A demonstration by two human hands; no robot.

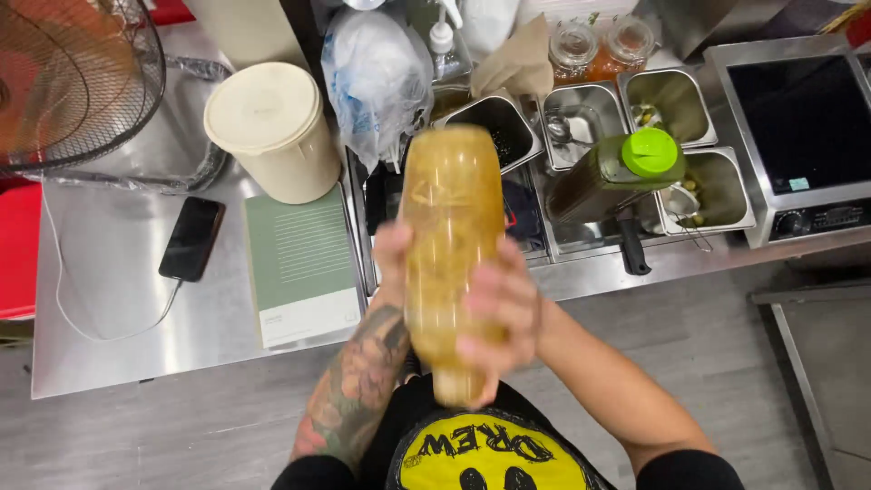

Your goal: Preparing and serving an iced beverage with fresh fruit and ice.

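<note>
So both my hands, left hand (392,259) and right hand (501,318), wrap tight round the blurred amber plastic bottle (451,236), steadying it; green-capped oil bottle (617,172) sits at two o'clock.

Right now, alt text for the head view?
Both hands, left hand and right hand, clasp a motion-blurred amber bottle over a steel counter. Behind it lie a green-capped oil bottle, steel inset pans, a white tub, a green notebook and a charging phone.

One head-worn camera looks steeply down from close above the hands, facing the steel counter (127,318) and floor.
</note>
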